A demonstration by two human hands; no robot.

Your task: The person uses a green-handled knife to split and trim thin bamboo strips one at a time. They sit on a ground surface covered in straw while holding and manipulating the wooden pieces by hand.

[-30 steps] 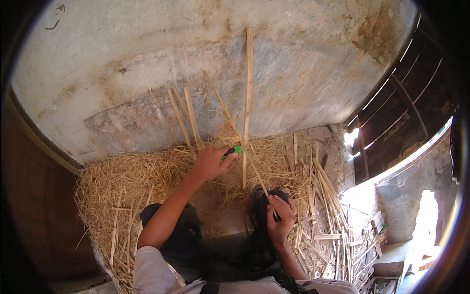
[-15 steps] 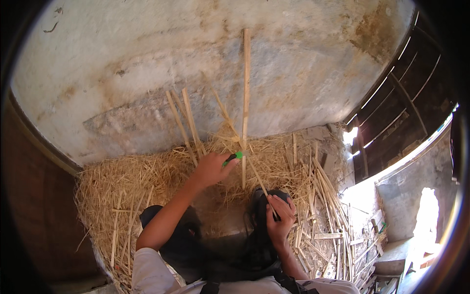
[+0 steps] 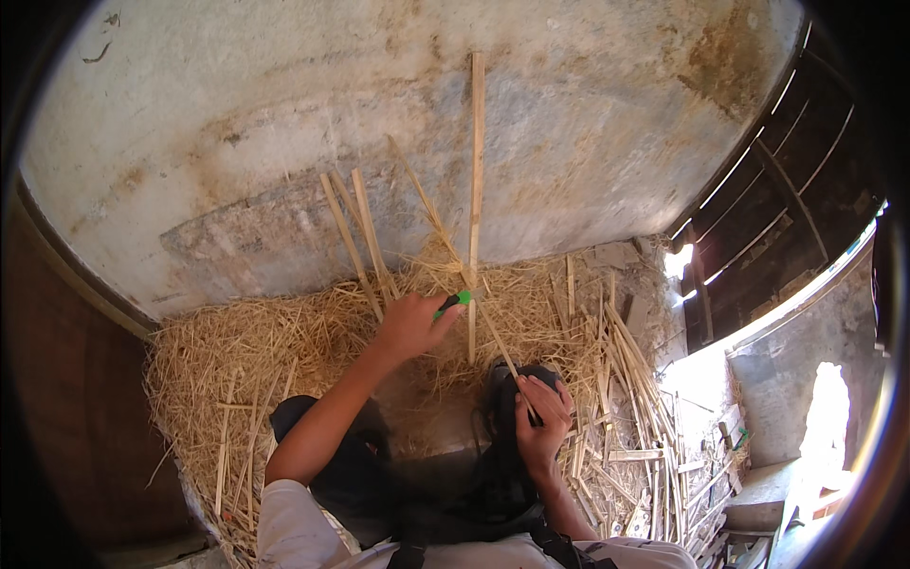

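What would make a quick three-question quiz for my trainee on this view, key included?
1. Which of the person's hands holds the green-and-black tool?
2. True or false: the right hand grips a thin strip.
3. Where in the picture does the main pile of loose strips lie?
A) Along the left edge
B) Right of the right hand
C) At the top

Key:
1: the left hand
2: true
3: B
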